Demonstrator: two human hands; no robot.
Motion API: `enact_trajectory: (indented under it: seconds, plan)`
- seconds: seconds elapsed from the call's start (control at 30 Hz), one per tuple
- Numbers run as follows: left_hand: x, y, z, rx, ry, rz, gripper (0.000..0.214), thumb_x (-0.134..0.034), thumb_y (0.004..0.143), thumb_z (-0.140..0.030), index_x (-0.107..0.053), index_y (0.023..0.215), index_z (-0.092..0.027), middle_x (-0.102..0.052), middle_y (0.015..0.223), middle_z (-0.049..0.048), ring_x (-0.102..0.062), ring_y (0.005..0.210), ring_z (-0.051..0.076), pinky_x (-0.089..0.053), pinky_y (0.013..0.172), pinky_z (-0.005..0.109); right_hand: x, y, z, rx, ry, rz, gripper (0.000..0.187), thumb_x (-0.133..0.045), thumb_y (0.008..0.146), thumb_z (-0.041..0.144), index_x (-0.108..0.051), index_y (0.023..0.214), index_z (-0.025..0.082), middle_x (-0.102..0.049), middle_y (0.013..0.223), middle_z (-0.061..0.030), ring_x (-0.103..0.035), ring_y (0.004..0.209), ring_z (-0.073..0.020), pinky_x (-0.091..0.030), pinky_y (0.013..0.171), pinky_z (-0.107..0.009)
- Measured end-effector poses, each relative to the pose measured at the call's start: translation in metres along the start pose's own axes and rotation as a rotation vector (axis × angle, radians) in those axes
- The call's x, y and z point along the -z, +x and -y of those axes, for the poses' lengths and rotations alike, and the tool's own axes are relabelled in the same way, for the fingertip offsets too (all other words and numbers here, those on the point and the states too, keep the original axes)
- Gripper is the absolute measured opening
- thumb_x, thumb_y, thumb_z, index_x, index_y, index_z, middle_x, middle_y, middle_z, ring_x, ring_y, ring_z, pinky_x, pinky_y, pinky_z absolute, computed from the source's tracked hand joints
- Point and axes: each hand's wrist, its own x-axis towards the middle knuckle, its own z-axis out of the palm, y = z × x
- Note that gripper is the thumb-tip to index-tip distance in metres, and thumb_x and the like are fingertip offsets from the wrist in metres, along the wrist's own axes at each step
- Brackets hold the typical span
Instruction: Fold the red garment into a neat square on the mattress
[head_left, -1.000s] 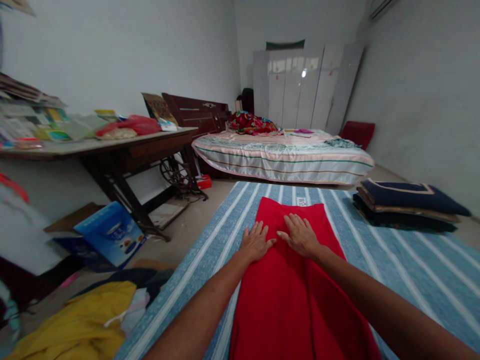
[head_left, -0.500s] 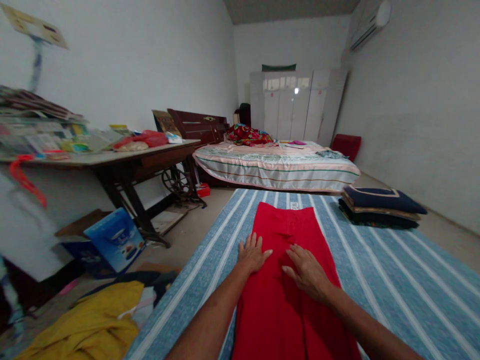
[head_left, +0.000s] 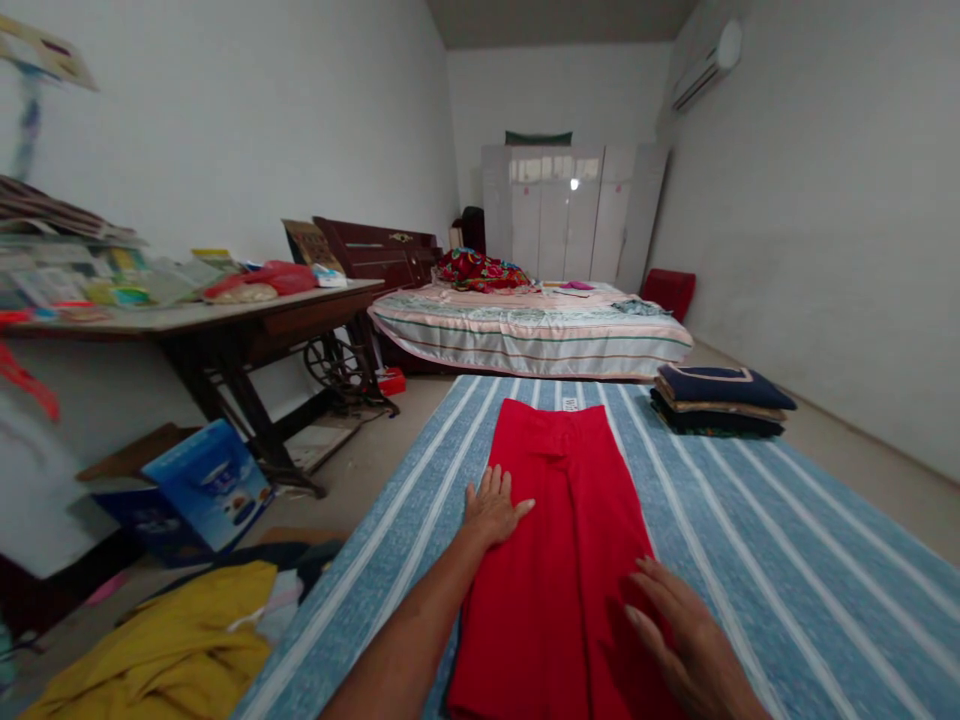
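A red garment (head_left: 559,520) lies flat and lengthwise on a blue mat with white stripes (head_left: 750,540). My left hand (head_left: 491,505) rests flat on the garment's left edge, fingers spread and open. My right hand (head_left: 675,635) lies flat on the garment's lower right part, near its right edge, fingers stretched out. Neither hand holds anything.
A yellow cloth (head_left: 165,650) and other clothes lie at the lower left. A blue box (head_left: 206,485) stands under a cluttered dark table (head_left: 225,315). A low bed (head_left: 525,330) is beyond the mat; folded dark blankets (head_left: 716,400) sit at its right. White wardrobes (head_left: 570,215) line the far wall.
My right hand slid back along the red garment toward me, from beside the left hand to the lower right. The left hand stayed nearly in place. The view tilted up a little.
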Motion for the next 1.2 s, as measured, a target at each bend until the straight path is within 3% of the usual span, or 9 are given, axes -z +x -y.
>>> enact_trajectory:
  seconds: [0.2,0.47,0.63,0.8,1.03,1.2]
  plan:
    - [0.001,-0.017,-0.007,-0.008,0.027,-0.019,0.080,-0.015,0.084,-0.064,-0.026,0.142,-0.009,-0.012,0.150,0.0143,-0.005,0.139,0.027,-0.010,0.107,0.055,0.002,-0.023,0.009,0.063,0.014,-0.173,0.029,-0.051,0.085,0.038,-0.063,0.106,0.023,-0.065,0.111,-0.0093,-0.062,0.100,-0.0241,-0.056,0.081,-0.036]
    - [0.003,-0.036,-0.011,-0.015,0.020,-0.007,0.075,-0.019,0.086,-0.061,-0.028,0.141,-0.010,-0.016,0.150,0.0140,-0.011,0.138,0.027,-0.012,0.107,0.055,-0.005,-0.056,-0.001,0.161,-0.029,-0.153,0.031,-0.060,0.080,0.030,-0.060,0.110,0.022,-0.064,0.113,-0.0102,-0.062,0.101,-0.0244,-0.056,0.082,-0.034]
    - [0.000,-0.048,-0.014,-0.029,0.078,-0.081,0.068,-0.022,0.088,-0.054,-0.035,0.138,-0.010,-0.026,0.147,0.0150,-0.019,0.137,0.027,-0.012,0.109,0.053,-0.015,-0.067,-0.001,0.226,-0.065,-0.190,0.027,-0.062,0.078,0.030,-0.063,0.104,0.022,-0.067,0.105,-0.0097,-0.064,0.096,-0.0238,-0.057,0.077,-0.032]
    - [-0.004,-0.058,-0.017,-0.036,0.092,-0.166,0.064,-0.023,0.090,-0.050,-0.039,0.136,-0.008,-0.031,0.144,0.0159,-0.023,0.136,0.027,-0.013,0.110,0.049,-0.015,-0.069,0.000,0.204,-0.113,-0.140,0.026,-0.060,0.079,0.031,-0.063,0.103,0.021,-0.066,0.108,-0.0110,-0.064,0.097,-0.0235,-0.057,0.078,-0.032]
    - [-0.002,-0.055,-0.013,-0.060,0.030,-0.142,0.064,-0.028,0.087,-0.052,-0.036,0.137,-0.012,-0.027,0.147,0.0125,-0.024,0.135,0.028,-0.022,0.106,0.051,-0.011,-0.067,0.007,0.169,-0.117,-0.140,0.025,-0.058,0.080,0.031,-0.064,0.102,0.021,-0.066,0.109,-0.0111,-0.064,0.097,-0.0242,-0.057,0.078,-0.034]
    - [0.005,-0.052,-0.014,-0.048,0.021,-0.126,0.063,-0.032,0.085,-0.053,-0.039,0.135,-0.016,-0.033,0.145,0.0123,-0.028,0.133,0.029,-0.026,0.103,0.053,-0.008,-0.066,0.017,0.046,-0.056,-0.135,0.023,-0.052,0.083,0.033,-0.065,0.099,0.023,-0.065,0.110,-0.0103,-0.062,0.101,-0.0244,-0.054,0.082,-0.037]
